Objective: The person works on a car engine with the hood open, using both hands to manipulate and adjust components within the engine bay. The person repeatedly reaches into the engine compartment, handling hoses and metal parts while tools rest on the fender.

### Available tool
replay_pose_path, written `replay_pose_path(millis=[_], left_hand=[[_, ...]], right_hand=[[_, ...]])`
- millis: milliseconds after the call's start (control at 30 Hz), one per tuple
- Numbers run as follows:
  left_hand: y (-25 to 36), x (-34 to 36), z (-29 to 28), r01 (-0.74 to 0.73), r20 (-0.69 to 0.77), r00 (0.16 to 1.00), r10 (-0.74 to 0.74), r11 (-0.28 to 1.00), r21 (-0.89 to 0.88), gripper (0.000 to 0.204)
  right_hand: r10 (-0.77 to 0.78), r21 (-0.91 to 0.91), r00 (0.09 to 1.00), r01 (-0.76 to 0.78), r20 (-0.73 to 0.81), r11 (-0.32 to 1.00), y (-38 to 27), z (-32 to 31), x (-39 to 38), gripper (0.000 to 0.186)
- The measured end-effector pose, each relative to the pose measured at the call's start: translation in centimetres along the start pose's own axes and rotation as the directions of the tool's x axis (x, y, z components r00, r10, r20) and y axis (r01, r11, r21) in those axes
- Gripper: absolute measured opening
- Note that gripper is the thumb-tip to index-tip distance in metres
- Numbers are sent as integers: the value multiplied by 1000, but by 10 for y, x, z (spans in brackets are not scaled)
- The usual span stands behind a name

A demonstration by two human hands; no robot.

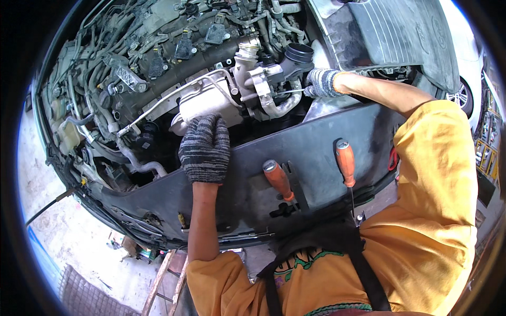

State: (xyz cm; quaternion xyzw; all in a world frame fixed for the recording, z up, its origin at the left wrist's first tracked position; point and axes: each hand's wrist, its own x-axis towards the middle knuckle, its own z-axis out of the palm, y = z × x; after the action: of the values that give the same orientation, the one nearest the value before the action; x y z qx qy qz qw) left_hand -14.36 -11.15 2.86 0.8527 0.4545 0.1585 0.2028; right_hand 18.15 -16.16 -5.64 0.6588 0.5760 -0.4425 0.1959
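Observation:
My right hand (324, 83), in a grey knit glove, is closed at the right of the engine. From its fingers a tool with a thin metal shaft (290, 91) points left to a metal pipe (284, 107); the glove hides its handle. Above it a black round duct (299, 53) opens upward. Wearing a darker striped glove, my left hand (205, 150) has its fingers curled together against the lower edge of a silver heat shield (211, 104). Whatever these fingers may grip is hidden.
Two orange-handled screwdrivers (278, 180) (345, 162) stand along the dark front panel (242, 158). A large grey plastic cover (390, 37) lies at the upper right. Hoses and wiring fill the engine bay's left side. Below is a stepladder (158, 282).

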Motion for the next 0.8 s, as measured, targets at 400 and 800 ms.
replay_pose_path(millis=[400,800], left_hand=[[2,0,2,33,24,999,-33,999,32,17],[12,17,10,-25,160,987,27,1000,-11,15]], right_hand=[[-194,-142,977,181,-85,973,-2,1,-14,22],[-177,-58,979,172,-98,983,5,2,-5,30]])
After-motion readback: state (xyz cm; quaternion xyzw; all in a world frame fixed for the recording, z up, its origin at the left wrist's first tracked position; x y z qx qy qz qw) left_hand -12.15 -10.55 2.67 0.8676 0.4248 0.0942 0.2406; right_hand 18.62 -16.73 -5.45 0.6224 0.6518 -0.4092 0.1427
